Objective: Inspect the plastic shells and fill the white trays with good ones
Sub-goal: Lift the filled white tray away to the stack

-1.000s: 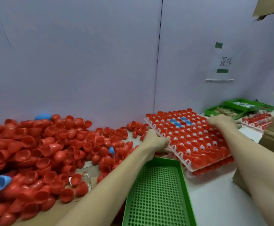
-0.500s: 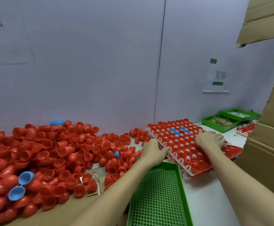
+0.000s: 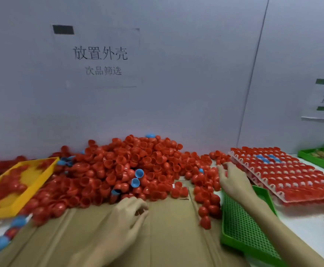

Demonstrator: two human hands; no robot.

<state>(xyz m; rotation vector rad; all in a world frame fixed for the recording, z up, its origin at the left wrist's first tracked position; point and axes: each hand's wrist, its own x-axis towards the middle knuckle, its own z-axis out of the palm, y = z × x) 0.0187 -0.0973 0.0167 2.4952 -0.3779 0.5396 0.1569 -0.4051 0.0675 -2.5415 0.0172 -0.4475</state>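
A big heap of red plastic shells (image 3: 130, 170), with a few blue ones mixed in, lies on cardboard against the wall. A white tray (image 3: 264, 185) filled with red shells and a few blue ones sits at the right, stacked on another. My left hand (image 3: 126, 214) hovers over the cardboard at the heap's front edge, its fingers loosely curled, and I see nothing in it. My right hand (image 3: 232, 180) reaches with spread fingers over the loose shells between the heap and the tray's left edge.
A green perforated tray (image 3: 244, 224) lies under my right forearm. A yellow tray (image 3: 22, 193) with several red shells stands at the left. More green trays (image 3: 319, 158) are at the far right. Flattened cardboard (image 3: 167, 228) covers the near table. A white partition wall stands behind.
Both hands have left the filled white tray. The left hand has dropped to the cardboard by the heap, the right has shifted to the loose shells. The view has swung left.
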